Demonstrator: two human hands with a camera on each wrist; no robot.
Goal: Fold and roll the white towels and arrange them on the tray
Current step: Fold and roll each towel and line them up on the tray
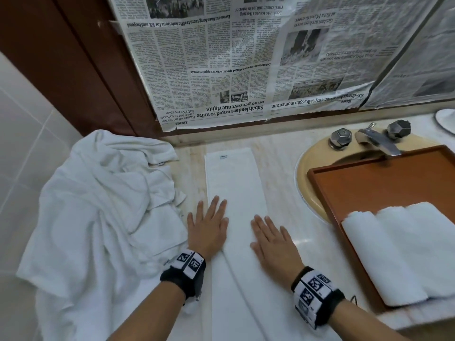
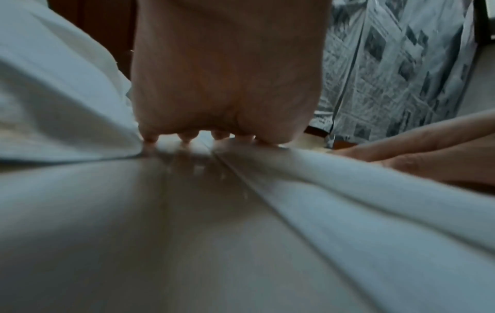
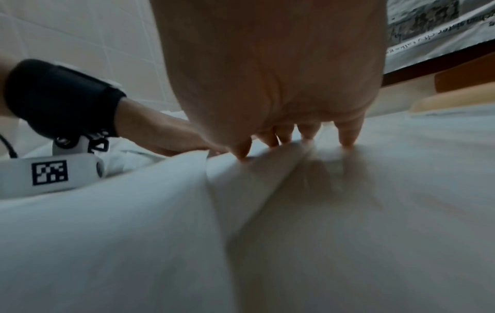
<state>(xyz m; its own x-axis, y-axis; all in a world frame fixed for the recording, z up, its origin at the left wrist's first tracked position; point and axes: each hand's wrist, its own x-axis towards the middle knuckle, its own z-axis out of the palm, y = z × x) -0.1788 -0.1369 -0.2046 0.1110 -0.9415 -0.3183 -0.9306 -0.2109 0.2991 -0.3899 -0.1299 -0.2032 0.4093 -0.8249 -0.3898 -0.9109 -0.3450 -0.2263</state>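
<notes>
A white towel (image 1: 236, 183), folded into a long narrow strip, lies on the marble counter and runs from the wall toward me. My left hand (image 1: 209, 222) lies flat on its left edge with straight fingers (image 2: 184, 139). My right hand (image 1: 268, 235) presses flat on its right edge, fingers (image 3: 348, 135) spread. The folded layers (image 3: 241, 182) show under both wrists. At the right, a brown wooden tray (image 1: 369, 183) rests across the sink and carries rolled white towels (image 1: 406, 247) at its near end.
A heap of crumpled white towels (image 1: 103, 207) fills the counter's left side against the tiled wall. The beige sink (image 1: 305, 173) with its metal faucet (image 1: 379, 141) sits behind the tray. Newspaper (image 1: 246, 57) covers the mirror. A white dish (image 1: 446, 119) stands far right.
</notes>
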